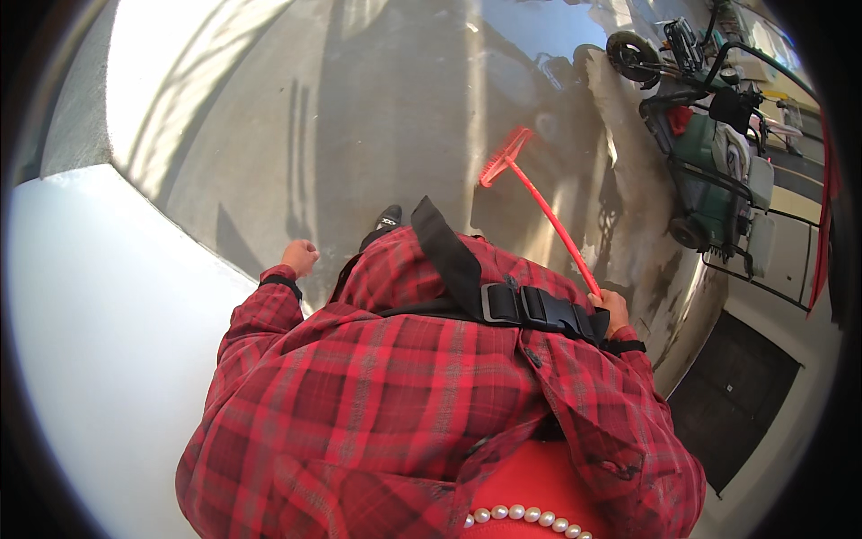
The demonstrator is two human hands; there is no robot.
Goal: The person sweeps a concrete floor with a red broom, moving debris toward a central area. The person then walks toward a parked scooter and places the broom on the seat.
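Note:
In my right hand point(611, 311), at my right hip, is the upper end of the handle of a red long-handled floor brush point(549, 212). The brush slants forward and left, its wide head point(505, 158) low over the concrete floor; the head's edge looks bristled or toothed and is slightly blurred. Whether it touches the ground I cannot tell. My left hand point(300, 258) hangs out at my left side, fingers curled in, with nothing visible in it. A white wall point(121, 310) is the nearest thing to that hand. One dark shoe point(389, 217) shows ahead of my body.
Wet patches and a reflecting puddle point(539, 34) cover part of the concrete floor point(384, 114). On the right stands a green and black wheeled vehicle point(704, 148) carrying several items. A dark door or panel point(737, 397) is set low in the right-hand wall.

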